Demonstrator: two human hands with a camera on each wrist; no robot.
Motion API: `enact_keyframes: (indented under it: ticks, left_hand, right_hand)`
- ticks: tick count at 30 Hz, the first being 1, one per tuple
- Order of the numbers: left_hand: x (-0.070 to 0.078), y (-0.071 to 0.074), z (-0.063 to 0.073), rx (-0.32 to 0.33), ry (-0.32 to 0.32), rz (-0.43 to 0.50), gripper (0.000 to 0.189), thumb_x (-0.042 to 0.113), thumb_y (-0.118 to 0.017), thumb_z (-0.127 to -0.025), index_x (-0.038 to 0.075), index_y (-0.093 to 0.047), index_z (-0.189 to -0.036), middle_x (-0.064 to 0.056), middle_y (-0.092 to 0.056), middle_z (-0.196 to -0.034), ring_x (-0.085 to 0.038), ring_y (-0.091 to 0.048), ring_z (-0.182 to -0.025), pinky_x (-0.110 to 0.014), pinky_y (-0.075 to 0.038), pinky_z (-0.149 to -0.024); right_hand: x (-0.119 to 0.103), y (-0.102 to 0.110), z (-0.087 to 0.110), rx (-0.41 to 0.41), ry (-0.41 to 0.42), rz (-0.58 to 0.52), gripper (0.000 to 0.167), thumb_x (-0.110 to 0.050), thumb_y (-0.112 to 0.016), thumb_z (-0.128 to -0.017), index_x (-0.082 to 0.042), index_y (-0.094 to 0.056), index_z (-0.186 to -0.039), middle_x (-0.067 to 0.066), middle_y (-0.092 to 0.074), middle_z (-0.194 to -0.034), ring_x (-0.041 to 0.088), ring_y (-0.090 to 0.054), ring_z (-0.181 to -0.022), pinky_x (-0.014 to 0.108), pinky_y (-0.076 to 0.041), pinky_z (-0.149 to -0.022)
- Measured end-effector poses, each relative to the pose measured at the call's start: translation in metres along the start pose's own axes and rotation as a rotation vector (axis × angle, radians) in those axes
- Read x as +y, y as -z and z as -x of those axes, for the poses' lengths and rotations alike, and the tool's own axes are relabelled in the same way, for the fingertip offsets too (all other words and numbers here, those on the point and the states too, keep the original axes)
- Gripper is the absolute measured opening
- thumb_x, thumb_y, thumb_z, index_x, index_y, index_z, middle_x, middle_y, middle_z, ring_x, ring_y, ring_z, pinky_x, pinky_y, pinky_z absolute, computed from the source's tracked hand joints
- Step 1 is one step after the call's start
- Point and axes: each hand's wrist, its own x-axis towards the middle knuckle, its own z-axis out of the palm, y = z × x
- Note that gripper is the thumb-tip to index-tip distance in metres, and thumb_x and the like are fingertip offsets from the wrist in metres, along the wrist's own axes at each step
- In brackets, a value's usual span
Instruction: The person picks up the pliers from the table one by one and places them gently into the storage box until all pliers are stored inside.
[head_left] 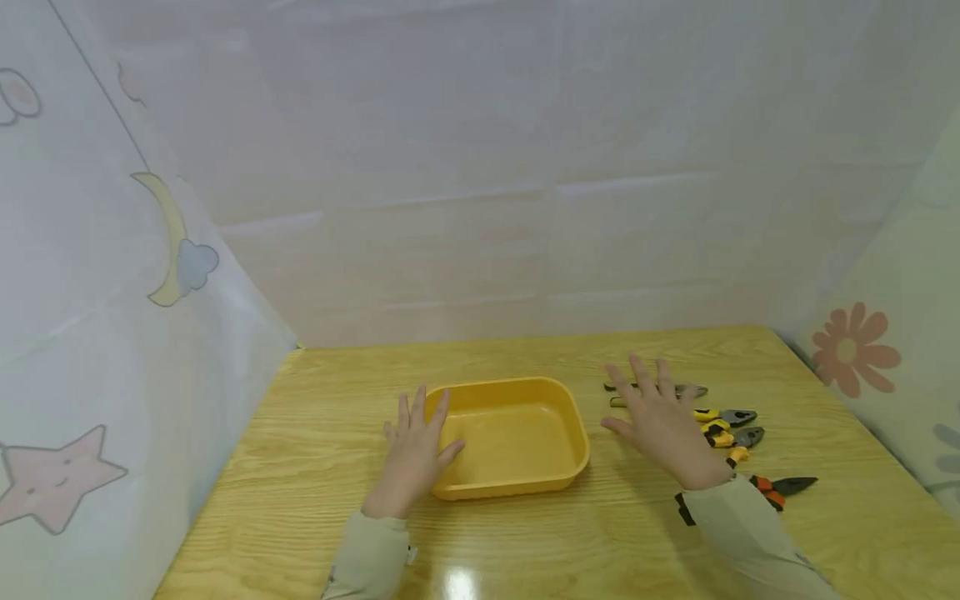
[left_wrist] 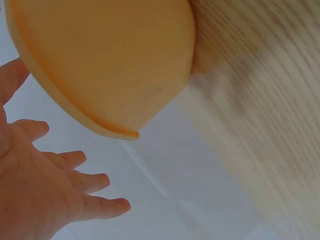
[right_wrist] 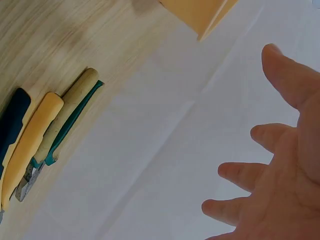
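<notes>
**Spread hands beside a yellow tray**

At lower centre of the head view, the tray (head_left: pixel 510 442) sits on the tabletop (head_left: pixel 300 500); pliers (head_left: pixel 738 417) lie at lower right. The left hand (head_left: pixel 408 462), released, overlaps the tray's left edge, contact unclear; the right hand (head_left: pixel 663 429), also released, partly covers the tools. Careful handling likely means gathering both handles of one tool together. The tray looks smooth, plastic, round-cornered; the tabletop shows wood grain; the pliers combine metal heads and coloured grips.

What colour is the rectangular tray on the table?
The rectangular tray is yellow, clearest in the head view.
</notes>
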Motion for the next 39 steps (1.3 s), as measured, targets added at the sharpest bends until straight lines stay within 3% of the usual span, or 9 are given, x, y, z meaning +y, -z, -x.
enact_keyframes:
  ticks: [9, 19, 26, 32, 39]
  left_hand:
    - [-0.010, -0.004, 0.006, -0.043, 0.058, 0.102, 0.073, 0.026, -0.066, -0.094, -0.001, -0.029, -0.150, -0.035, -0.014, -0.152, -0.062, -0.011, -0.134, -0.079, -0.021, -0.096]
    - [-0.018, -0.005, 0.011, -0.084, 0.085, 0.193, 0.075, 0.025, -0.064, -0.095, -0.002, -0.023, -0.152, -0.036, -0.009, -0.152, -0.061, -0.004, -0.135, -0.077, -0.019, -0.098]
    - [-0.020, -0.010, 0.012, -0.109, 0.160, 0.329, 0.075, 0.022, -0.062, -0.097, -0.001, -0.018, -0.153, -0.037, -0.005, -0.153, -0.059, -0.002, -0.137, -0.072, -0.021, -0.102]
    - [-0.025, -0.011, 0.014, -0.115, 0.235, 0.481, 0.076, 0.017, -0.059, -0.098, -0.004, -0.011, -0.153, -0.037, -0.003, -0.152, -0.056, -0.007, -0.138, -0.068, -0.023, -0.104]
    - [-0.029, -0.010, 0.016, -0.140, 0.259, 0.567, 0.075, 0.015, -0.056, -0.099, -0.006, -0.007, -0.152, -0.036, -0.004, -0.153, -0.054, -0.011, -0.138, -0.067, -0.020, -0.106]
  right_hand:
    - [0.008, 0.001, 0.013, 0.084, -0.017, 0.060, 0.078, -0.040, -0.071, -0.087, -0.003, -0.038, -0.148, 0.034, -0.029, -0.148, 0.061, -0.022, -0.131, 0.084, -0.024, -0.085]
    - [0.013, 0.001, 0.025, 0.080, -0.084, 0.036, 0.078, -0.041, -0.069, -0.088, -0.003, -0.037, -0.148, 0.034, -0.029, -0.147, 0.062, -0.022, -0.130, 0.085, -0.022, -0.084]
    - [0.014, 0.000, 0.035, 0.121, -0.140, 0.019, 0.078, -0.040, -0.071, -0.087, -0.001, -0.040, -0.146, 0.035, -0.032, -0.145, 0.063, -0.026, -0.127, 0.085, -0.024, -0.083]
    - [0.017, -0.003, 0.047, 0.124, -0.217, -0.002, 0.077, -0.040, -0.071, -0.087, 0.002, -0.041, -0.144, 0.037, -0.033, -0.142, 0.064, -0.027, -0.124, 0.085, -0.023, -0.083]
    - [0.021, -0.009, 0.062, 0.148, -0.280, 0.026, 0.074, -0.043, -0.069, -0.088, 0.003, -0.044, -0.141, 0.039, -0.037, -0.138, 0.063, -0.034, -0.119, 0.081, -0.033, -0.077]
